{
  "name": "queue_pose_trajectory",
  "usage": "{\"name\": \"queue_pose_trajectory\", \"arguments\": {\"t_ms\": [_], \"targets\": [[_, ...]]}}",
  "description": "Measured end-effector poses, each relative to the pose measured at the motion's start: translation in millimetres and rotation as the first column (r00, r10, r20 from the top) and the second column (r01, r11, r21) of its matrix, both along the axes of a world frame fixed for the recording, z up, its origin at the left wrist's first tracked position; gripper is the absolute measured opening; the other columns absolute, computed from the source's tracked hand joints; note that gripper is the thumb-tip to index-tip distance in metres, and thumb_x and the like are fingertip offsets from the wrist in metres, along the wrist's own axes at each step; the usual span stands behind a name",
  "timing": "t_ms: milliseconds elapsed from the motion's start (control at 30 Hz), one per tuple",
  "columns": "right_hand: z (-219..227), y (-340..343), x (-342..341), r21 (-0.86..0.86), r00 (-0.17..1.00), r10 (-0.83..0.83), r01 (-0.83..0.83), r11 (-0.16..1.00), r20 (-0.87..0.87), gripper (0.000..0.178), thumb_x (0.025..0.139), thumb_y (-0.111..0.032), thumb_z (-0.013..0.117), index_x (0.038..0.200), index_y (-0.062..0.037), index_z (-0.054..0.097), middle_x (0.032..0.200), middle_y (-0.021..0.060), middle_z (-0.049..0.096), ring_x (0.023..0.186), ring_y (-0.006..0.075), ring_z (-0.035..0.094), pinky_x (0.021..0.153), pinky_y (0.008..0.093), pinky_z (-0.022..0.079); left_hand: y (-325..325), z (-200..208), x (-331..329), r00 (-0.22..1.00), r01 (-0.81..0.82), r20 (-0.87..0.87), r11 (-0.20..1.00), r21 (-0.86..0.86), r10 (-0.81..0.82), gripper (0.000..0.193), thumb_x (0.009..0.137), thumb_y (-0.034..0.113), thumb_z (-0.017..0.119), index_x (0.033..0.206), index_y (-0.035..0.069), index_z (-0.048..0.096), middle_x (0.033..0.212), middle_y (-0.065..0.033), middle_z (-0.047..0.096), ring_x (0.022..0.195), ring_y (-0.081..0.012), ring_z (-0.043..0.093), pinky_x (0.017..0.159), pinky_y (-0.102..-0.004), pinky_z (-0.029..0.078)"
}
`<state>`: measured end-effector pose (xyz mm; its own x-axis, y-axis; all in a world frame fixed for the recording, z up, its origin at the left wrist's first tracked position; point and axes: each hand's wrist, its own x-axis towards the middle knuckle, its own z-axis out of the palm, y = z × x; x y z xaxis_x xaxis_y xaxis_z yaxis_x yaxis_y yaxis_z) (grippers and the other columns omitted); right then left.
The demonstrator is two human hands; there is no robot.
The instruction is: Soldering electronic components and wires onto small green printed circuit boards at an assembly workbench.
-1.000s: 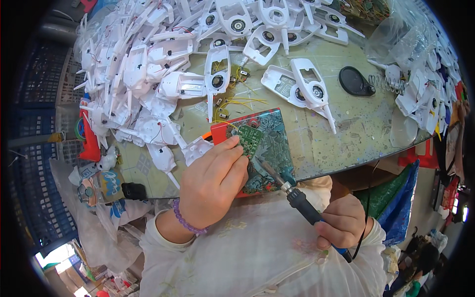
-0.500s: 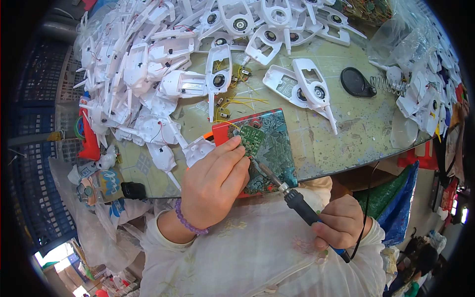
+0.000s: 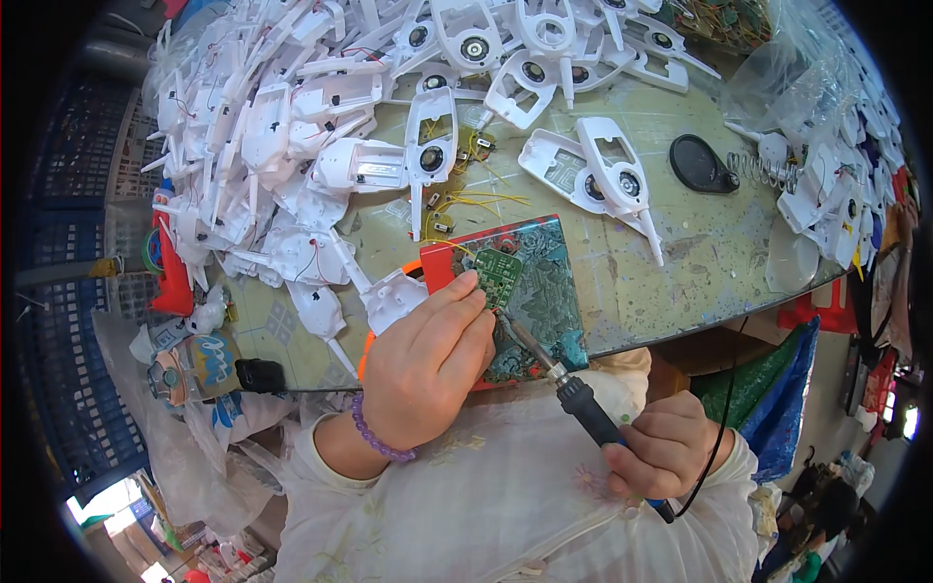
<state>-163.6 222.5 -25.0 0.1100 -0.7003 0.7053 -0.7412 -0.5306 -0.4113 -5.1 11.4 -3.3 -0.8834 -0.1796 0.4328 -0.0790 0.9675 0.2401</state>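
Observation:
My right hand point(image 3: 663, 449) is wrapped round the handle of a soldering iron point(image 3: 592, 408). The iron slants up to the left, and its tip meets the lower edge of a small green circuit board point(image 3: 499, 272), or comes very close to it. With its fingers together, my left hand point(image 3: 428, 360) grips the board's left edge; the thumb is hidden. Beneath the board lies a red-edged flat block point(image 3: 544, 282) with a dark green patterned top. A yellow wire point(image 3: 449, 240) runs to the board's upper left corner.
White plastic housings point(image 3: 262, 146) are heaped at the left and back. Two more housings point(image 3: 607, 175) lie right of centre. Near them are a black oval part point(image 3: 700, 162) and a coil spring stand point(image 3: 763, 167). Small switches on yellow wires point(image 3: 440, 201) lie behind the block. The iron's black cord point(image 3: 724, 418) hangs at the right.
Both hands have shifted only slightly. The rear end of the soldering iron has moved a little left and down, while its tip stays by the circuit board's lower edge.

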Motion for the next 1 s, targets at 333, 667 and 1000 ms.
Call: {"name": "queue_pose_trajectory", "arguments": {"t_ms": [333, 667, 1000], "targets": [[-1, 0, -3, -0.043, 1.000, 0.022, -0.021, 0.999, 0.017, 0.024, 0.089, -0.025, 0.062, 0.094, -0.0021, 0.058, 0.067, 0.0046, 0.055, 0.049, 0.0129, 0.049, 0.039, 0.0230, 0.039, 1, -4, 4, 1.000, -0.009, -0.006, 1.000, 0.010, 0.009, 0.023, 0.067, 0.000, 0.070, 0.088, -0.003, 0.065, 0.098, -0.0131, 0.064, 0.099, -0.0282, 0.066, 0.070, -0.0332, 0.056], [-6, 29, -10, -0.009, 0.708, -0.531, 0.604, 0.797, 0.465, 0.030, 0.093, -0.035, 0.059, 0.097, -0.0061, 0.051, 0.069, 0.0051, 0.051, 0.056, 0.0154, 0.049, 0.050, 0.0285, 0.038, 1, 1, 2, 1.000, 0.006, -0.004, 0.999, 0.054, -0.006, 0.026, 0.067, 0.000, 0.069, 0.092, -0.002, 0.065, 0.099, -0.0135, 0.064, 0.101, -0.0296, 0.065, 0.074, -0.0354, 0.055], [51, 57, -134, -0.017, 0.118, -0.771, 0.990, 0.138, 0.626, 0.021, 0.092, -0.021, 0.060, 0.081, -0.0026, 0.060, 0.065, 0.0004, 0.053, 0.054, 0.0046, 0.046, 0.048, 0.0185, 0.034, 4, 2, 5, 0.999, -0.032, -0.012, 0.999, 0.026, 0.032, 0.023, 0.066, -0.003, 0.072, 0.088, -0.001, 0.064, 0.096, -0.0128, 0.064, 0.097, -0.0312, 0.065, 0.077, -0.0375, 0.055]]}}
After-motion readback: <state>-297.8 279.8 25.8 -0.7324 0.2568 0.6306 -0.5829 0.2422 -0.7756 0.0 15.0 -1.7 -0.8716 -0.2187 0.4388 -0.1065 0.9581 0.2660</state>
